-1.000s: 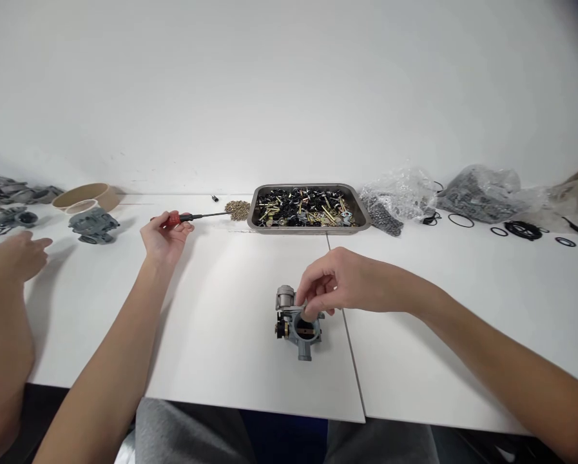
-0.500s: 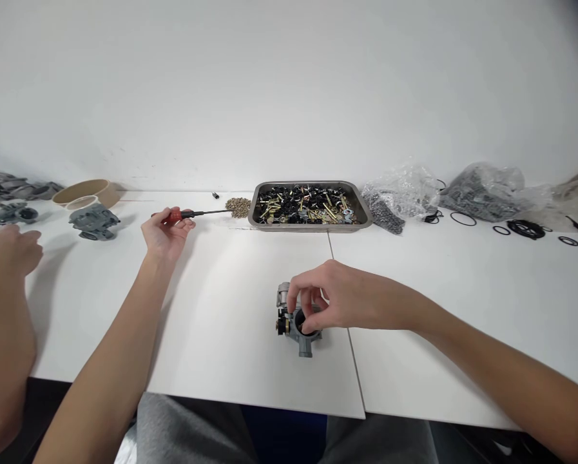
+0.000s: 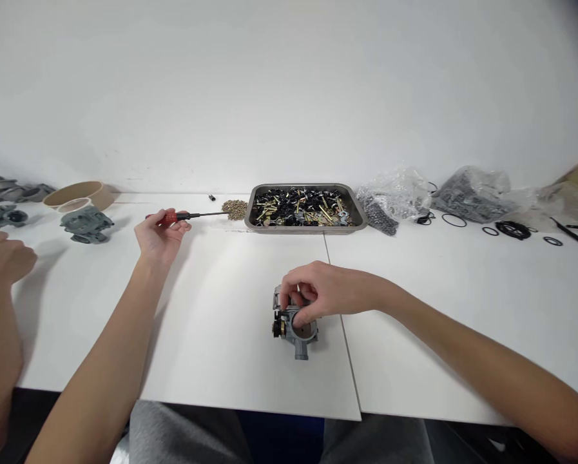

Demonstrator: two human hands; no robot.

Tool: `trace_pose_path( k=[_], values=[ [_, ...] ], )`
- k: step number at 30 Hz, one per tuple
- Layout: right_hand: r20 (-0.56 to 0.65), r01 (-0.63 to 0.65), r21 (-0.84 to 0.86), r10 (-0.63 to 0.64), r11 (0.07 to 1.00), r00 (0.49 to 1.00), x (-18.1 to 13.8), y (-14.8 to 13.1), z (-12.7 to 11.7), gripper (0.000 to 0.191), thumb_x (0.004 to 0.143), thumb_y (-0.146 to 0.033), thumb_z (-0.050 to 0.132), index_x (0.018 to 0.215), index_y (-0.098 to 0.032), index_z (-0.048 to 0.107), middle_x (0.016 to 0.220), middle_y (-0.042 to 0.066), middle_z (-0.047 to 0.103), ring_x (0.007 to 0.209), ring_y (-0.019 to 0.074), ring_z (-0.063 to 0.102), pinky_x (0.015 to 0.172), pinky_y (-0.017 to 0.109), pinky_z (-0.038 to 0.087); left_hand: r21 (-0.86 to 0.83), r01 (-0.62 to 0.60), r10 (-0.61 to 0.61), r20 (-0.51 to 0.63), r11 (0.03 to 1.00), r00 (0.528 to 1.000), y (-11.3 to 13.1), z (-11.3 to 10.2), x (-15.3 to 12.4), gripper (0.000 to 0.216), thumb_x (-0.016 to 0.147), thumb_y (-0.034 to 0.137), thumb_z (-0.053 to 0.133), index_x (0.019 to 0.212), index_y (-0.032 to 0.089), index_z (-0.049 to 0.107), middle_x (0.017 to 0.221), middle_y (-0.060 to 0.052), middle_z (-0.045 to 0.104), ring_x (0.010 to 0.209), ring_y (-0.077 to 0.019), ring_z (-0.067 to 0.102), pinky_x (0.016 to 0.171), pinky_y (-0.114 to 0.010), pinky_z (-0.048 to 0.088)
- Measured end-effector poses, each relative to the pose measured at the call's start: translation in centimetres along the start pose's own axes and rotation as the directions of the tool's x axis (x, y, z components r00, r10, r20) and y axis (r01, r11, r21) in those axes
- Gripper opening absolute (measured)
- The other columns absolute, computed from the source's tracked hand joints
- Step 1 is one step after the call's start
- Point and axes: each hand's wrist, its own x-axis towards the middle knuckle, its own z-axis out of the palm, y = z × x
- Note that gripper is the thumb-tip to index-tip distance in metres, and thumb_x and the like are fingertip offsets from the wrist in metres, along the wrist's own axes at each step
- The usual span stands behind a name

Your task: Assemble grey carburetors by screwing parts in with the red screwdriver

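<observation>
A grey metal carburetor (image 3: 301,350) rests on the white table in front of me, its round bore facing up. Inside the bore lies a brownish round plate (image 3: 305,331) with a small dark spot. My right hand (image 3: 312,293) curls over the carburetor, thumb at the bore rim and fingers on its far left side. A screwdriver with a red and black handle (image 3: 170,217) is held in my left hand (image 3: 160,235). Its shaft points right, and the tip reaches the pile of small brass-coloured screws (image 3: 234,210).
Behind the carburetor stands a metal tray (image 3: 305,230) of mixed screws and small parts. Plastic bags (image 3: 477,193) and black rings (image 3: 512,230) lie at right. At left are another carburetor body (image 3: 86,224), a tape roll (image 3: 83,193) and another person's hand (image 3: 8,258).
My right thumb has come up out of the bore to its rim, and the plate inside now shows. The screwdriver stays at the screw pile. The view has shifted slightly.
</observation>
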Motion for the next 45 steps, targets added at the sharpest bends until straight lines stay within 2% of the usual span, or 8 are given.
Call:
trace_pose_path(
  k=[4,9,12,20,25,30,37,45],
  values=[
    [-0.039,0.034,0.09,-0.031,0.995,0.999,0.1,0.3,-0.7,0.026,0.084,-0.041,0.067,0.094,-0.017,0.069,0.082,0.002,0.064,0.071,0.0113,0.055,0.061,0.022,0.042,-0.043,0.006,-0.006,0.011,0.999,1.0,0.7,0.8,-0.6,0.01,0.069,0.009,0.057,0.062,0.015,0.053,0.068,-0.006,0.056,0.073,-0.0204,0.063,0.047,-0.025,0.049],
    [-0.293,-0.012,0.04,0.023,0.999,0.956,0.0,1.2,-1.5,0.026,0.086,-0.042,0.063,0.093,-0.018,0.067,0.085,0.003,0.065,0.072,0.0125,0.056,0.064,0.024,0.044,-0.094,0.015,-0.009,0.07,0.995,0.998,1.4,2.8,-2.4,0.013,0.067,0.009,0.06,0.059,0.015,0.051,0.07,-0.005,0.058,0.074,-0.0208,0.064,0.046,-0.025,0.046],
    [-0.39,-0.025,0.074,0.052,0.997,0.919,-0.3,2.4,-1.1,0.025,0.086,-0.042,0.062,0.092,-0.017,0.066,0.084,0.003,0.064,0.072,0.0126,0.057,0.064,0.025,0.044,-0.088,0.054,-0.042,0.131,0.995,0.99,1.0,4.0,-3.8,0.013,0.069,0.009,0.059,0.059,0.014,0.053,0.07,-0.006,0.06,0.075,-0.0214,0.064,0.047,-0.026,0.046],
    [-0.669,-0.007,0.189,0.134,0.982,0.731,0.0,7.8,1.3,0.03,0.084,-0.045,0.062,0.097,-0.017,0.064,0.078,0.001,0.058,0.066,0.0122,0.051,0.059,0.026,0.041,0.1,0.211,-0.233,0.376,0.972,0.897,-1.6,6.2,-7.5,0.017,0.08,0.018,0.052,0.069,0.012,0.065,0.077,-0.012,0.066,0.056,-0.0168,0.059,0.048,-0.029,0.047],
    [-0.695,0.054,0.209,0.11,0.976,0.711,0.6,8.3,1.9,0.037,0.078,-0.046,0.069,0.102,-0.017,0.067,0.078,0.002,0.059,0.064,0.012,0.048,0.06,0.027,0.041,0.205,0.274,-0.335,0.385,0.94,0.86,-2.7,7.1,-9.2,0.02,0.08,0.019,0.05,0.074,0.01,0.066,0.077,-0.015,0.065,0.045,-0.0153,0.055,0.049,-0.033,0.046],
    [-0.706,0.026,0.17,0.104,0.985,0.701,0.7,7.9,2.2,0.034,0.077,-0.043,0.071,0.098,-0.017,0.07,0.083,0.004,0.062,0.068,0.0131,0.051,0.062,0.027,0.043,0.241,0.301,-0.379,0.423,0.923,0.823,-3.6,7.2,-9.9,0.018,0.078,0.02,0.053,0.073,0.009,0.067,0.076,-0.015,0.066,0.046,-0.0168,0.056,0.049,-0.033,0.046],
    [-0.709,0.008,0.191,0.132,0.982,0.693,0.7,8.0,2.2,0.028,0.077,-0.041,0.07,0.089,-0.016,0.071,0.08,0.005,0.064,0.067,0.0134,0.051,0.06,0.027,0.041,0.256,0.288,-0.374,0.411,0.923,0.832,-3.6,7.2,-9.9,0.018,0.078,0.02,0.054,0.072,0.009,0.066,0.076,-0.016,0.067,0.046,-0.0178,0.056,0.049,-0.034,0.046],
    [-0.722,0.051,0.165,0.085,0.985,0.687,0.7,8.1,2.3,0.019,0.08,-0.033,0.067,0.08,-0.015,0.07,0.078,0.004,0.065,0.065,0.0118,0.05,0.059,0.026,0.039,0.249,0.3,-0.382,0.418,0.921,0.824,-3.6,7.2,-10.0,0.018,0.078,0.02,0.054,0.072,0.008,0.066,0.076,-0.016,0.068,0.046,-0.0175,0.057,0.049,-0.032,0.046]
  ],
)
